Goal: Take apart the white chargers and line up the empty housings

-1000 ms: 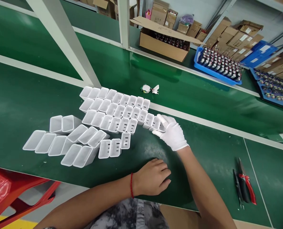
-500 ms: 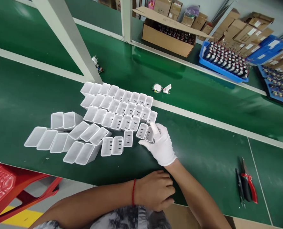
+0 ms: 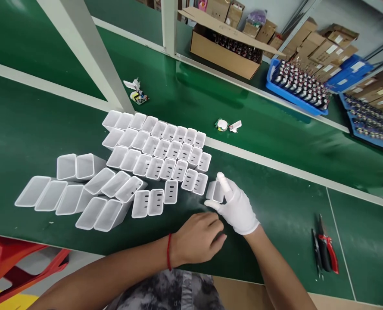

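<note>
My right hand (image 3: 235,204), in a white glove, grips white plastic cases (image 3: 214,191) between thumb and fingers, just right of the rows. They look like two side by side, partly hidden by the fingers. Beside them, two open-topped white cases (image 3: 194,181) with dark slots stand at the end of the rows. My left hand (image 3: 197,237), bare with a red cord at the wrist, hovers near the bench's front edge. Its fingers are curled in, and nothing shows in them. Rows of similar white cases (image 3: 162,148) stand upright and close together, left of my right hand.
More white cases (image 3: 65,198) lean at the left. Pliers (image 3: 327,247) and tweezers (image 3: 316,252) lie at the right. Small circuit parts (image 3: 222,125) lie beyond the bench rail. An upright post (image 3: 94,56), a carton (image 3: 225,51) and a blue tray (image 3: 294,97) stand farther back. A red stool (image 3: 17,262) is at lower left.
My right hand has moved right, away from the two slotted cases at the row's end, with cases in its grip. My left hand has risen slightly over the bench. The view has shifted a little.
</note>
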Tool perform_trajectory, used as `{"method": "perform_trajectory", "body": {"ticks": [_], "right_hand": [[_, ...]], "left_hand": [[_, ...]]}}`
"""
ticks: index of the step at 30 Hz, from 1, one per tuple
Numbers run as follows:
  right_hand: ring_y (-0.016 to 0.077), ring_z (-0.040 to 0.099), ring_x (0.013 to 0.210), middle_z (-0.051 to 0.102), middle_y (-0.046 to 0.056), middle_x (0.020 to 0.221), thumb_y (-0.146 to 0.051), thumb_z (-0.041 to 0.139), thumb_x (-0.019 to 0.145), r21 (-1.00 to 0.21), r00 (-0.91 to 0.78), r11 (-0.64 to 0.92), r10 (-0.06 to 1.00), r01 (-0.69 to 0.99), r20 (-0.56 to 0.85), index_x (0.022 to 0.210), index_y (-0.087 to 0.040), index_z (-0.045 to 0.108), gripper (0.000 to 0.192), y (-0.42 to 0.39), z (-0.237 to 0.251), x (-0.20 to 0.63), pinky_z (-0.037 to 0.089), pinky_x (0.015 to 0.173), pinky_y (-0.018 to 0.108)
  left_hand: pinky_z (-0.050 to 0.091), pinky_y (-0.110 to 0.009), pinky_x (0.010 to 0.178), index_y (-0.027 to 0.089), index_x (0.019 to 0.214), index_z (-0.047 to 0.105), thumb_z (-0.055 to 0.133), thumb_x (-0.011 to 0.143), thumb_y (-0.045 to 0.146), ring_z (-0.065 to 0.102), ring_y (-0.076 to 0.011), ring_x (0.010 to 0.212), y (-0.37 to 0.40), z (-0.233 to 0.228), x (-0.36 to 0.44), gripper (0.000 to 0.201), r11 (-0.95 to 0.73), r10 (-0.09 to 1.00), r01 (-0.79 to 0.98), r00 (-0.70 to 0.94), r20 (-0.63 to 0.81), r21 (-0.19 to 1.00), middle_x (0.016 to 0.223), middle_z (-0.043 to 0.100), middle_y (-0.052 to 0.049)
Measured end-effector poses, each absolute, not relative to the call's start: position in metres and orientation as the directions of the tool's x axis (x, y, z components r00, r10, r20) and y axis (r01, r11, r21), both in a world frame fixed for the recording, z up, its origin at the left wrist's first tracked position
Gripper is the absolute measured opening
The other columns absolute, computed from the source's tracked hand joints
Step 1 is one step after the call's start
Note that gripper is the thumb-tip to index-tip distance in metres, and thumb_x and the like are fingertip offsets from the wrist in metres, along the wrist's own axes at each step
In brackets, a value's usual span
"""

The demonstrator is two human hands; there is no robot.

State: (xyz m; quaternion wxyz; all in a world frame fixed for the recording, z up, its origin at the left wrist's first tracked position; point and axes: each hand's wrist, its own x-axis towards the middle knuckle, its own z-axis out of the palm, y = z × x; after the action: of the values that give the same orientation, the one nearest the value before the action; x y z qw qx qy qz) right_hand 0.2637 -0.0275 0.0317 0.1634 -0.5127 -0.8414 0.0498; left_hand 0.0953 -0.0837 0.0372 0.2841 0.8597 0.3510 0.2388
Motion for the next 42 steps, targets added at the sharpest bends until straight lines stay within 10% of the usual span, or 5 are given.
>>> {"method": "perform_trajectory", "body": {"ticks": [8,19,25,32,42], "right_hand": [[0.0314,0.045,0.137,0.035,0.014,0.156,-0.059,0.071,0.076,-0.492,-0.524,0.398,0.84,0.774,-0.144,0.153,-0.029,0.026,0.094,-0.036,0.084,0.324,0.049,0.105,0.049],[0.0355,0.014,0.15,0.034,0.018,0.156,-0.036,0.053,0.09,-0.002,-0.101,0.101,0.994,0.995,0.048,0.15,-0.009,0.031,0.07,0.156,0.054,0.319,0.009,0.118,0.065],[0.0354,0.012,0.15,0.057,0.019,0.137,-0.034,0.061,0.081,-0.211,-0.048,0.045,0.999,0.976,-0.009,0.13,-0.01,0.056,0.055,0.198,0.042,0.332,-0.012,0.113,0.068],[0.0307,0.061,0.117,0.059,0.018,0.134,-0.06,0.058,0.079,-0.593,-0.091,0.104,0.995,0.799,0.051,0.142,-0.017,0.041,0.078,0.145,0.053,0.364,0.047,0.099,0.056],[0.0299,0.063,0.111,0.06,0.01,0.132,-0.056,0.085,0.059,-0.908,-0.115,0.081,0.993,0.41,0.037,0.122,-0.029,0.063,0.072,0.005,0.081,0.374,0.057,0.083,0.045]], "left_hand": [[0.052,-0.054,0.095,0.01,0.148,0.024,0.054,0.09,0.022,0.043,-0.0425,0.132,-0.068,0.025,0.109,0.066,-0.553,0.807,0.556,0.542,0.233,0.62,0.152,0.027,-0.03],[0.05,-0.048,0.102,0.007,0.14,0.035,0.052,0.092,0.02,0.055,-0.0331,0.122,-0.053,0.017,0.1,0.052,-0.666,0.686,0.395,0.658,0.311,0.633,0.132,0.054,-0.022],[0.048,-0.044,0.106,0.008,0.143,0.031,0.055,0.091,0.024,0.054,-0.0312,0.125,-0.055,0.011,0.101,0.059,-0.609,0.725,0.398,0.631,0.277,0.687,0.132,0.055,-0.02],[0.05,-0.046,0.104,0.009,0.144,0.025,0.057,0.089,0.021,0.054,-0.0319,0.125,-0.053,0.01,0.101,0.065,-0.568,0.747,0.371,0.607,0.271,0.735,0.133,0.055,-0.02],[0.047,-0.048,0.11,0.018,0.146,0.024,0.057,0.087,0.018,0.049,-0.0294,0.133,-0.054,0.002,0.103,0.068,-0.375,0.864,0.354,0.469,0.184,0.857,0.142,0.049,-0.017]]}}
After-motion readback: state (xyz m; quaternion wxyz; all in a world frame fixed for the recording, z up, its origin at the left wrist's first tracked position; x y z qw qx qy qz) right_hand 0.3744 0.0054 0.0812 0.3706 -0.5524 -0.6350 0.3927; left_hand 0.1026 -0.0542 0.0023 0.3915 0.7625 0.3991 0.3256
